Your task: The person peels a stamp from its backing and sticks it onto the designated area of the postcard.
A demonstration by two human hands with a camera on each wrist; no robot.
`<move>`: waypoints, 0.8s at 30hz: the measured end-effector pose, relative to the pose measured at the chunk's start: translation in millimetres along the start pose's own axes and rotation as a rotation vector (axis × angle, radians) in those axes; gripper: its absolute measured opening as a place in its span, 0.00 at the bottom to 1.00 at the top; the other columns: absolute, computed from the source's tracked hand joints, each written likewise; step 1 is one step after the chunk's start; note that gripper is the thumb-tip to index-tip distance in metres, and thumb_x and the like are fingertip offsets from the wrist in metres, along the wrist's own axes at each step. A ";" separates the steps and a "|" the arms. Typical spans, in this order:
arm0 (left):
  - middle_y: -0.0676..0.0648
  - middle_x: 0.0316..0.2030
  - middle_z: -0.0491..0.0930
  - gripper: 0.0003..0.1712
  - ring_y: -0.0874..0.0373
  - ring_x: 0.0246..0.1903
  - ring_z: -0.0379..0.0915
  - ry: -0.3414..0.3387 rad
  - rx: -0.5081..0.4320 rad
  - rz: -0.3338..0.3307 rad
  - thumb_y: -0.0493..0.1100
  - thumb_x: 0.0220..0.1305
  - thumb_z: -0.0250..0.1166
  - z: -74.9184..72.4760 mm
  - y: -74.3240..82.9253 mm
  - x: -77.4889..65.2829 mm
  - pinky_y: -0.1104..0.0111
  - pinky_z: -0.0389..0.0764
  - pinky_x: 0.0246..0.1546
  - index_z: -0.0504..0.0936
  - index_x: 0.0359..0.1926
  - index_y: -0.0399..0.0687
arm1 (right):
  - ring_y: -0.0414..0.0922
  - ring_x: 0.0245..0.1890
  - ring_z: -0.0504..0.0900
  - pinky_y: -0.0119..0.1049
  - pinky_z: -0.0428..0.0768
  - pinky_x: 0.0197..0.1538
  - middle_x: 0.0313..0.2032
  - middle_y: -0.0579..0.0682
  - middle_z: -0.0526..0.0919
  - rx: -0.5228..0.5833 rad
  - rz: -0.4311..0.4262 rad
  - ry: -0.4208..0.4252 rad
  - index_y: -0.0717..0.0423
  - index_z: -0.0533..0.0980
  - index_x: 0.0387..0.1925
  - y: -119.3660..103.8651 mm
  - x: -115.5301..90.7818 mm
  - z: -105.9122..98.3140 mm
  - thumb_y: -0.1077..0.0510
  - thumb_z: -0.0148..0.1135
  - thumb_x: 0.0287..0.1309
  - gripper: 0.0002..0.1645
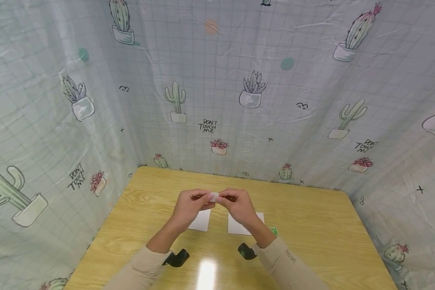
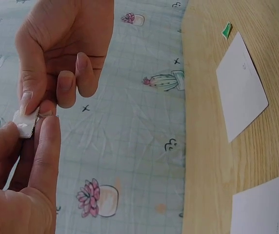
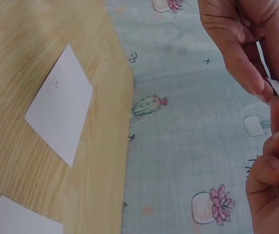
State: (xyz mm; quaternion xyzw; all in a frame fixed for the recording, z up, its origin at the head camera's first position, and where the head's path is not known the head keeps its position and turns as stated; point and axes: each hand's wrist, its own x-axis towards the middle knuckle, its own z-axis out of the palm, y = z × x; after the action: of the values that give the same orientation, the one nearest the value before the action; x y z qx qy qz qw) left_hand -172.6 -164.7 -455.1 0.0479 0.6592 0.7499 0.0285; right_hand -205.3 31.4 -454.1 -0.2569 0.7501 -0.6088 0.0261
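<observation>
A small white square piece point(image 1: 214, 197) is held up above the far half of the table, between both hands. My left hand point(image 1: 192, 206) pinches its left side between thumb and fingers. From the right, my right hand point(image 1: 238, 204) pinches the same piece point(image 2: 26, 123), thumb lying on its white face. A thin dark edge shows along the piece point(image 3: 278, 89). Beneath the hands, two white cards lie apart on the table: a left card point(image 1: 200, 222) and a right card point(image 1: 235, 228), both partly covered by the hands in the head view.
A small green piece with a pale border point(image 1: 274, 230) lies just right of the right card. The wooden table point(image 1: 311, 233) ends at a cactus-print curtain point(image 1: 224, 100) at the back and sides. A black device point(image 1: 177, 257) sits at the left wrist, another point(image 1: 246, 251) at the right.
</observation>
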 end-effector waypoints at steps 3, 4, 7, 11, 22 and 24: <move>0.37 0.45 0.89 0.16 0.57 0.41 0.90 0.029 -0.007 -0.018 0.37 0.74 0.65 2.0 -0.2 1.0 0.62 0.89 0.49 0.85 0.53 0.26 | 0.37 0.26 0.75 0.29 0.77 0.31 0.34 0.63 0.87 -0.029 -0.012 0.036 0.63 0.88 0.38 -0.6 -1.2 2.7 0.63 0.68 0.67 0.07; 0.37 0.45 0.89 0.16 0.57 0.40 0.91 0.040 -0.004 -0.026 0.38 0.74 0.65 2.8 -0.4 1.2 0.62 0.89 0.48 0.86 0.53 0.27 | 0.37 0.25 0.74 0.29 0.76 0.30 0.33 0.62 0.87 -0.040 -0.015 0.052 0.62 0.88 0.38 -0.7 -1.7 3.9 0.63 0.68 0.67 0.06; 0.36 0.45 0.89 0.15 0.56 0.38 0.91 0.068 0.014 -0.047 0.38 0.74 0.65 6.0 -0.3 1.0 0.63 0.90 0.46 0.86 0.52 0.28 | 0.37 0.23 0.72 0.28 0.73 0.27 0.31 0.56 0.86 -0.118 -0.047 0.119 0.58 0.88 0.38 0.8 -3.1 7.6 0.63 0.71 0.64 0.03; 0.35 0.45 0.89 0.15 0.54 0.38 0.92 0.089 0.030 -0.055 0.38 0.74 0.65 7.8 -1.2 1.5 0.64 0.90 0.45 0.87 0.52 0.29 | 0.38 0.22 0.70 0.28 0.72 0.26 0.33 0.51 0.84 -0.283 -0.225 0.208 0.57 0.86 0.42 4.2 -3.1 10.9 0.66 0.75 0.59 0.09; 0.34 0.45 0.89 0.16 0.56 0.39 0.91 0.078 0.037 -0.033 0.40 0.75 0.65 5.4 0.4 1.3 0.64 0.90 0.45 0.86 0.54 0.30 | 0.43 0.35 0.79 0.33 0.80 0.38 0.35 0.47 0.82 -0.608 -0.667 0.178 0.57 0.85 0.35 11.3 0.6 12.6 0.72 0.74 0.55 0.10; 0.33 0.47 0.88 0.17 0.57 0.40 0.91 0.058 0.034 -0.035 0.38 0.75 0.63 4.1 1.4 0.7 0.65 0.90 0.46 0.84 0.57 0.28 | 0.43 0.36 0.80 0.33 0.81 0.39 0.35 0.48 0.83 -0.612 -0.668 0.175 0.58 0.86 0.36 11.8 0.8 12.5 0.72 0.74 0.55 0.09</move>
State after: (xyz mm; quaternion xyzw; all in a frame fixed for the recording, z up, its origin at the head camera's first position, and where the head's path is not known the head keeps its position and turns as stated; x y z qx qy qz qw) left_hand -172.9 -160.8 -453.1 0.0152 0.6733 0.7389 0.0218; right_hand -205.8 21.3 -468.0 -0.4280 0.7709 -0.3537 -0.3122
